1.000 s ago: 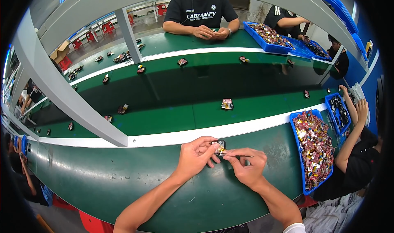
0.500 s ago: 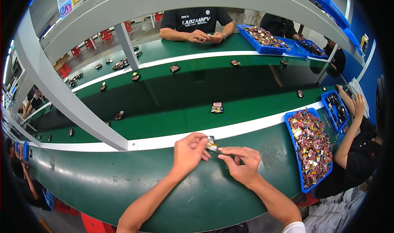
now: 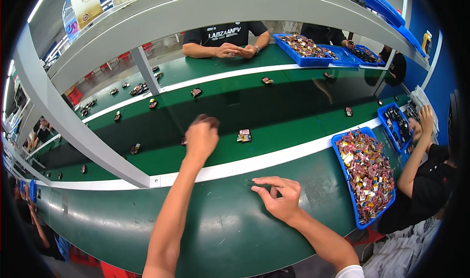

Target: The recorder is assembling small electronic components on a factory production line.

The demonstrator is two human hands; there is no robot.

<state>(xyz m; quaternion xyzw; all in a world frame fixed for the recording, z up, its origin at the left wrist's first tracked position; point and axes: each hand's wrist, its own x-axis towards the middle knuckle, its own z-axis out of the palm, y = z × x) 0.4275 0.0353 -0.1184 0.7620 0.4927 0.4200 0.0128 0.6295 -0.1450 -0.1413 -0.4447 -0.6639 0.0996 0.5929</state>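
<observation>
My left hand (image 3: 201, 137) reaches over the green conveyor belt (image 3: 303, 112), its fingers smeared by motion. A small dark part (image 3: 183, 141) shows just left of that hand, partly hidden by it; whether the fingers touch it I cannot tell. My right hand (image 3: 283, 195) is closed around a pair of thin dark tweezers (image 3: 249, 182), tips pointing left above the green worktable (image 3: 230, 224). To the right of my left hand, a small part with pink and yellow pieces (image 3: 244, 135) lies on the belt.
A blue tray (image 3: 361, 226) heaped with small pink, gold and silver pieces stands at my right. Beyond it is a blue tray of black parts (image 3: 395, 126) beside a co-worker (image 3: 421, 175). A grey frame post (image 3: 93, 126) crosses the left side. Across the belt sits another person (image 3: 226, 40).
My left hand has gone from the tweezers' tips forward and left over the belt. The small dark part is out of the tweezers. My right hand stays nearly in place; the view has shifted slightly.
</observation>
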